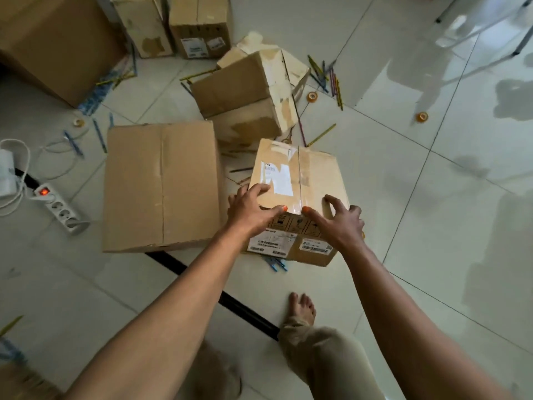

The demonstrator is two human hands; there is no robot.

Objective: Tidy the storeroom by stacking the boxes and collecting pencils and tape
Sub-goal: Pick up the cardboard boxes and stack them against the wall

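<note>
A small labelled cardboard box (300, 174) stands on the tiled floor in front of me. My left hand (251, 210) rests spread on its near left top edge. My right hand (339, 219) lies spread on its near right top edge. Neither hand has closed around it. A larger flat box (160, 186) lies to its left. Behind, a torn box (245, 93) leans tilted. Pencils (331, 76) are scattered across the floor, some blue ones (275, 264) poking out under the small box. Tape rolls (312, 96) (422, 116) (78, 122) lie apart on the tiles.
More boxes stand at the back: a big one (57, 39) at the left and two upright ones (199, 24). A lit power strip (59, 207) with white cables lies at the left. A black strip (213, 295) crosses the floor by my bare foot (301, 308).
</note>
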